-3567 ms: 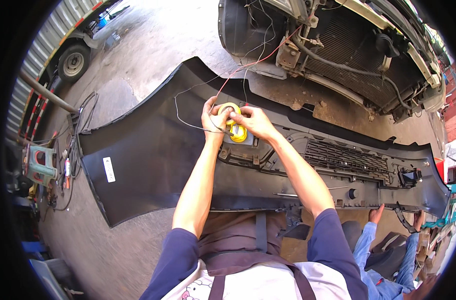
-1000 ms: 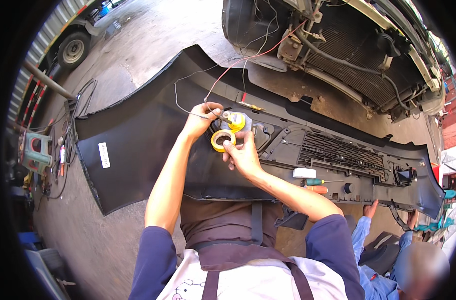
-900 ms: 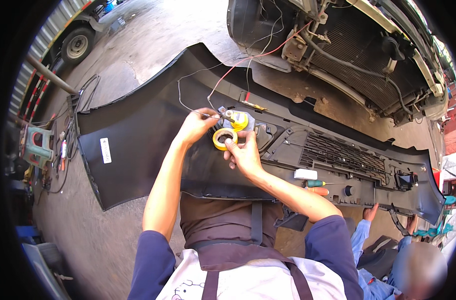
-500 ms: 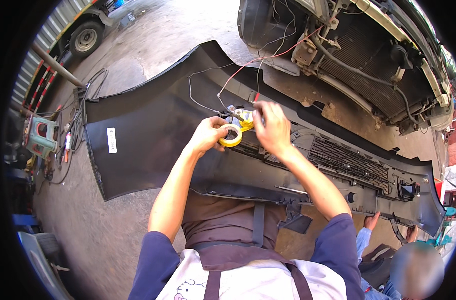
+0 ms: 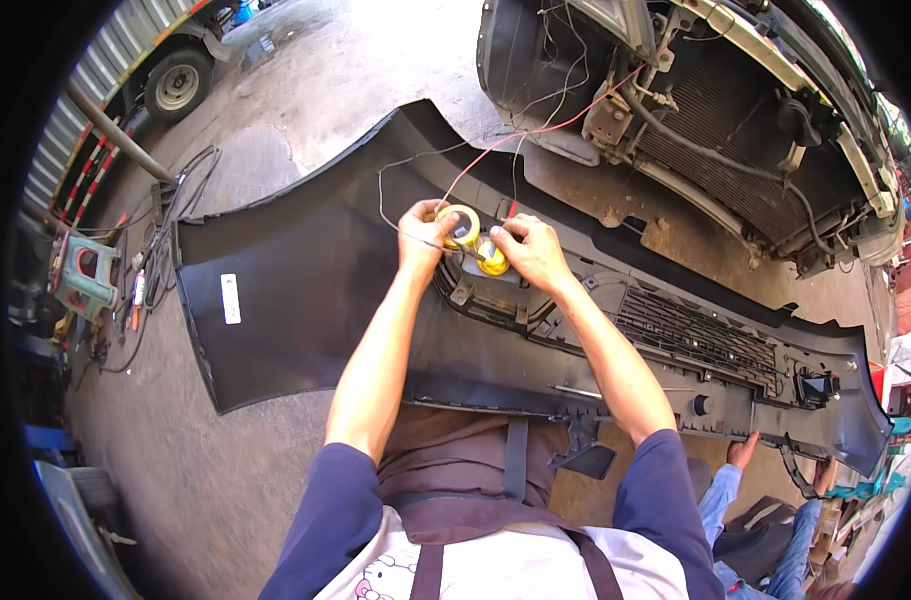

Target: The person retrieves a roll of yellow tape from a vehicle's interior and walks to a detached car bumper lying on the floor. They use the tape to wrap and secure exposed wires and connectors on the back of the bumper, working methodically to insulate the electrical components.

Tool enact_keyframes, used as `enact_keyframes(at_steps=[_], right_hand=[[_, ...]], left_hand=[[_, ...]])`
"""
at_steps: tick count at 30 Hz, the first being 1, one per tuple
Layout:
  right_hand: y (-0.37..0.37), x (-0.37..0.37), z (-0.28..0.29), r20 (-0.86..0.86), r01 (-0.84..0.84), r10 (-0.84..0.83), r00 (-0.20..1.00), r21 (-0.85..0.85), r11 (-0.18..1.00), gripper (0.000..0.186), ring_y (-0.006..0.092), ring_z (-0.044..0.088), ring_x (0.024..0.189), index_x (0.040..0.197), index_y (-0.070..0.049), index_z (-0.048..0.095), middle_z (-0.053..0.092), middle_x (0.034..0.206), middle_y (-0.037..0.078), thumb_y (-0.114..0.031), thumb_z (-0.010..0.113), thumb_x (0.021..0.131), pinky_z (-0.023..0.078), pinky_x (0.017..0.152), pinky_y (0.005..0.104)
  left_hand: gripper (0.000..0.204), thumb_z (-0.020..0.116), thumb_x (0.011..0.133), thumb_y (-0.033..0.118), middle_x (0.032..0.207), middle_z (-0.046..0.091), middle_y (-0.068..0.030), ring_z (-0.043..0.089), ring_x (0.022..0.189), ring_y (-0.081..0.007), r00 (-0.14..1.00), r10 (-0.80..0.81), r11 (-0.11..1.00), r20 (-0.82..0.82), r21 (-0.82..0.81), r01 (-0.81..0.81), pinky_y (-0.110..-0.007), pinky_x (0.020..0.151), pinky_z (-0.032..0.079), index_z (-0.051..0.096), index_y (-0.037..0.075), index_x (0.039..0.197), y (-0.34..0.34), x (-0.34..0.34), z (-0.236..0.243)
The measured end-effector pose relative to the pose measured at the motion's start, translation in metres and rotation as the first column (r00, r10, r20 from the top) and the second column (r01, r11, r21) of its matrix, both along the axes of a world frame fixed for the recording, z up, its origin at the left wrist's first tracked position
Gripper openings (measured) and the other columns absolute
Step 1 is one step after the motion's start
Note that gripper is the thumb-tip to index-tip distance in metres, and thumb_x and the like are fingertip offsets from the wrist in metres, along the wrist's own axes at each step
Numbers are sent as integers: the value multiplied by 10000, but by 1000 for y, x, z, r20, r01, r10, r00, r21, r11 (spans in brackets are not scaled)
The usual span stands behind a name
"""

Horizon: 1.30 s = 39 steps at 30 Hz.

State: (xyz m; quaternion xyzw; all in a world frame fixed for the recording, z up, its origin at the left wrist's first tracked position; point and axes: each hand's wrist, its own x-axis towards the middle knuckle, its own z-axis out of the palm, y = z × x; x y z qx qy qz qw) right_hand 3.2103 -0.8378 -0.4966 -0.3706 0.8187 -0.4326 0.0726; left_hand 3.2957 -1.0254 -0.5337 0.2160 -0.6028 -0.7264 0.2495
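Observation:
My left hand (image 5: 421, 238) is closed on a roll of yellow tape (image 5: 473, 222), held up with its open centre showing. Just right of it, my right hand (image 5: 537, 252) has thumb and fingers pinched together; what lies between them is hidden. Below its thumb is a rounded yellow piece (image 5: 492, 260) that looks wrapped in tape. Both hands work over the inner side of a large black car bumper (image 5: 325, 270). A thin red wire (image 5: 515, 138) and grey wires come down to the hands from the front of a car.
The opened car front with its radiator (image 5: 725, 120) stands at the far right. At near right, a co-worker's hand (image 5: 743, 450) touches the bumper's edge. A greenish stool (image 5: 87, 275), tools and black cables (image 5: 160, 270) lie on the left. A truck wheel (image 5: 178, 85) is farther back.
My left hand and the tape roll have moved up and away from me, the roll turning more face-on. My right hand has come slightly lower. The bumper's far left edge has shifted a little lower.

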Motion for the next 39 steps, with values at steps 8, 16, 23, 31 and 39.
enact_keyframes(at_steps=[8, 16, 23, 31, 39], right_hand=[[-23, -32, -25, 369, 149, -131, 920, -22, 989, 600, 176, 685, 817, 900, 46, 684, 727, 863, 145, -532, 819, 814, 541, 722, 354], [-30, -44, -54, 653, 222, -47, 756, -187, 957, 323, 133, 637, 749, 966, 71, 718, 697, 817, 90, -224, 780, 850, 514, 653, 292], [6, -49, -39, 694, 324, -182, 696, -79, 943, 280, 100, 595, 511, 895, 59, 720, 689, 654, 90, -209, 772, 831, 449, 471, 258], [52, -6, -22, 509, 242, -94, 856, -231, 942, 447, 147, 701, 857, 1250, -3, 651, 735, 1031, 112, -53, 650, 806, 560, 766, 275], [52, 59, 25, 243, 312, -317, 917, 60, 948, 434, 398, 717, 981, 1246, -118, 646, 734, 1014, 226, -234, 642, 828, 554, 868, 465]], left_hand=[[471, 800, 809, 60, 1031, 732, -134, 710, 918, -202, 990, -36, 999, -133, 1, 36, -310, 828, 583, 615, -75, 1220, 14, -40, -18], [507, 723, 957, 322, 1062, 730, -127, 696, 965, -176, 986, -162, 946, 47, -276, 169, -303, 869, 552, 606, -62, 1267, 13, -42, -26], [540, 769, 946, 275, 1003, 719, -93, 658, 898, -125, 886, -449, 883, 118, -92, 460, -261, 775, 531, 563, -35, 1337, 10, -21, -12], [343, 740, 967, 341, 930, 707, -30, 629, 877, -108, 827, -530, 831, 189, -79, 551, -267, 803, 503, 732, 2, 1015, 10, -18, -3], [384, 631, 1032, 364, 995, 704, -21, 648, 952, -122, 789, -586, 774, 185, -162, 612, -288, 888, 507, 737, -4, 1045, 5, -14, -12]])
